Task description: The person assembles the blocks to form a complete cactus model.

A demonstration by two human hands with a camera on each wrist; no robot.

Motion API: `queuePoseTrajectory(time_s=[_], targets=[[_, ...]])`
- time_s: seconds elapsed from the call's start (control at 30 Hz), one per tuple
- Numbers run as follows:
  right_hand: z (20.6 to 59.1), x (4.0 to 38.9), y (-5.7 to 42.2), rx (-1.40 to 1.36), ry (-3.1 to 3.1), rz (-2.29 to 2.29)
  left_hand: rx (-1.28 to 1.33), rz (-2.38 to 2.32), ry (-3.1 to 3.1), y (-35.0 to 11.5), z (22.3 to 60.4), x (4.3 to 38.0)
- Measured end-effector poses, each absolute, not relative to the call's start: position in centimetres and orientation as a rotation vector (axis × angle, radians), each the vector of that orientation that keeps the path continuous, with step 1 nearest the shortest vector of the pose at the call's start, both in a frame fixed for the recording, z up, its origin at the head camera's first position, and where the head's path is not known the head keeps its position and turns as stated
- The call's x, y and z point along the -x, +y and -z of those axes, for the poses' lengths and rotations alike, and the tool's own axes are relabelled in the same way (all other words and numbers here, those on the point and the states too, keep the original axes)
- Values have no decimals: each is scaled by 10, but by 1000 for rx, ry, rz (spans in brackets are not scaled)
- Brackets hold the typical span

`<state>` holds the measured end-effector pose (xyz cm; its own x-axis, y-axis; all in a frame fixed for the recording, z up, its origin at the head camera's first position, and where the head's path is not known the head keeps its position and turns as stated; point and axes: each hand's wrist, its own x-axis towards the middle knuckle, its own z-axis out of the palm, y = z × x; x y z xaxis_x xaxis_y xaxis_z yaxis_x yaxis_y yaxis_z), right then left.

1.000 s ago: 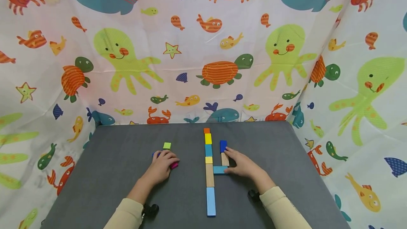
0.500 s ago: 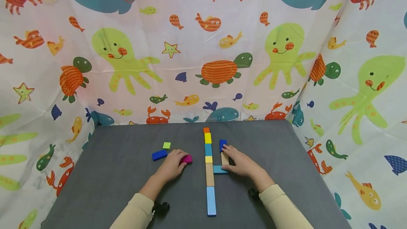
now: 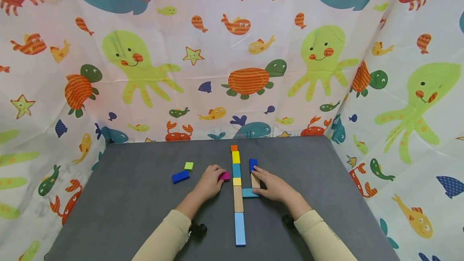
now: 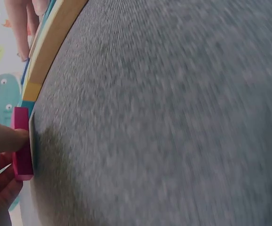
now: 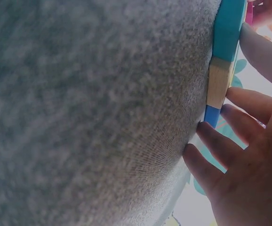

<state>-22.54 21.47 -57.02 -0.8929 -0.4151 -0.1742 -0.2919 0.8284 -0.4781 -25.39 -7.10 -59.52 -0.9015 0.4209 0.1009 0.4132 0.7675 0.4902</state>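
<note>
Between thumb and fingers, my left hand (image 3: 209, 182) pinches a magenta block (image 4: 22, 160), its end close to the left side of a block column. That column runs away from me: a light blue block (image 3: 239, 228), a wooden block (image 3: 238, 198), a small yellow block (image 3: 237, 181), a teal block (image 3: 236, 170), another yellow block (image 3: 236, 157) and an orange block (image 3: 234, 148). A teal crosspiece block (image 3: 249, 193) juts right, with a short wooden block (image 5: 219, 82) and a blue block (image 3: 253, 164) beyond. My right hand (image 3: 276, 190) touches this branch, fingers spread and fairly straight.
Left of the column lie a loose blue block (image 3: 180, 177) and a green block (image 3: 189, 166). Grey cloth covers the table (image 3: 137, 204). A patterned sea-animal curtain (image 3: 217, 67) hangs along its back and sides.
My left hand has carried the magenta block rightward from beside the loose blue and green blocks to the column, uncovering the blue one. The right hand has stayed nearly still on the branch.
</note>
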Motion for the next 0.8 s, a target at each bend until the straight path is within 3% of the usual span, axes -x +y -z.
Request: queuePoseTrajectory(time_s=[0.43, 0.8], targets=[[570, 225, 214, 568, 2740, 681, -632, -795, 2923, -60, 602, 257], [569, 224, 215, 555, 2736, 697, -653, -984, 3002, -82, 602, 252]])
